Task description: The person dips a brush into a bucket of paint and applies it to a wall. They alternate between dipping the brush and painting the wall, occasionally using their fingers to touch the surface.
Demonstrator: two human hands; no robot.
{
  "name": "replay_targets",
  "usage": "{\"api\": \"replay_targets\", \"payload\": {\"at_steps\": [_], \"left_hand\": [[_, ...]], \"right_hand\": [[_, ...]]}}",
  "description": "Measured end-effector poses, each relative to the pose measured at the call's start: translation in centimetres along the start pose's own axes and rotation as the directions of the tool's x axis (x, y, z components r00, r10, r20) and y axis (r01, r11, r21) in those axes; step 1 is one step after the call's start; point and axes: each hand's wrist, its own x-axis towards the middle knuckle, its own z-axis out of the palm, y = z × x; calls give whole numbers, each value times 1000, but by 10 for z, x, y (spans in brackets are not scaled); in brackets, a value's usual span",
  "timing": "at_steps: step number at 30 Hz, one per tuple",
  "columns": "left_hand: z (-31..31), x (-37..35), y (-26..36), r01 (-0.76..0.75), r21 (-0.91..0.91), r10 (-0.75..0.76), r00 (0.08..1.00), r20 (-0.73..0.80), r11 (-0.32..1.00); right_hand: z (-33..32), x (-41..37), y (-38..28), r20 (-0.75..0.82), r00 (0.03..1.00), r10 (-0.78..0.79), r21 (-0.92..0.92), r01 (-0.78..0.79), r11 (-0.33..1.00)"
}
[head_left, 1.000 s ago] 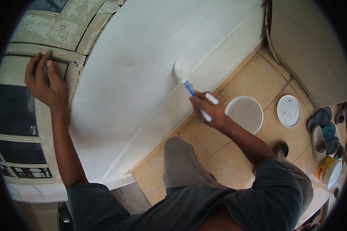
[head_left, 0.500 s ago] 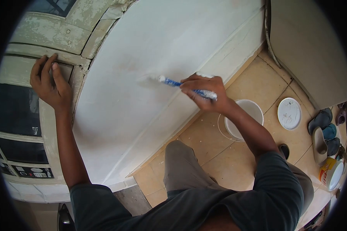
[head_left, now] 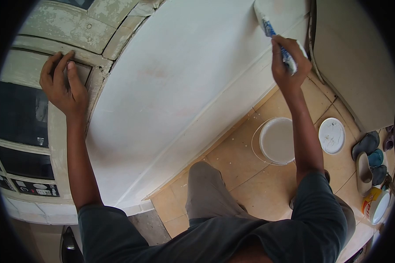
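My right hand (head_left: 290,61) grips a paintbrush (head_left: 268,30) with a blue handle smeared in white paint. Its pale head is against the white wall (head_left: 171,83), high at the far right, near the grey-beige panel. Faint greyish patches show on the wall. At the left, my left hand (head_left: 65,87) rests on the worn, peeling window frame (head_left: 52,151), fingers apart and slightly bent, holding nothing. Below my right forearm stands a white bucket (head_left: 277,140) of whitish paint, its right edge partly hidden by the arm.
A white lid (head_left: 332,136) lies on the tan tiled floor (head_left: 259,188), which has white drips near the wall. Sandals (head_left: 365,147) and a yellow-and-white tub (head_left: 376,205) stand at the right. A large grey-beige panel (head_left: 355,61) borders the far right.
My right hand has moved the paintbrush up and to the right along the wall, from its middle to its far upper part. My left hand stays on the window frame.
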Motion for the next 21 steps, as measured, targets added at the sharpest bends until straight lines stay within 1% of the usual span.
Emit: {"api": "replay_targets", "payload": {"at_steps": [1,3,5,7,9,11,12,15,16,19,20,21], "left_hand": [[0,0,0,-5,-2,5,1000,-4,1000],[1,0,-1,-13,-8,13,1000,-10,1000],[1,0,-2,-7,-10,7,1000,-17,1000],[2,0,-2,-8,-9,8,1000,-22,1000],[2,0,-2,-19,-2,19,999,-26,1000],[2,0,0,-1,-10,1,1000,-22,1000],[1,0,0,8,-12,-8,1000,-20,1000],[0,0,0,0,16,0,1000,-11,1000],[-1,1,0,0,20,0,1000,1,1000],[-3,0,0,15,16,-15,1000,14,1000],[2,3,-1,22,-3,-22,1000,-3,1000],[0,-1,-1,36,-5,-36,999,9,999]], "right_hand": [[11,-13,-15,20,999,-37,24,37,999],[22,-36,-56,113,989,-93,29,91,995],[26,-58,-97,236,968,-86,164,48,985],[29,-84,-124,355,921,-162,360,25,932],[30,-96,-144,411,866,-284,518,34,855],[31,-103,-153,433,842,-320,576,14,817],[33,-103,-156,405,848,-342,619,21,785],[36,-92,-169,418,879,-230,747,-189,637],[39,-92,-168,435,868,-239,756,-207,621],[47,-76,-148,464,874,-146,696,-258,670],[42,-57,-122,550,835,30,601,-420,680],[36,-44,-107,528,847,65,591,-421,688]]}}
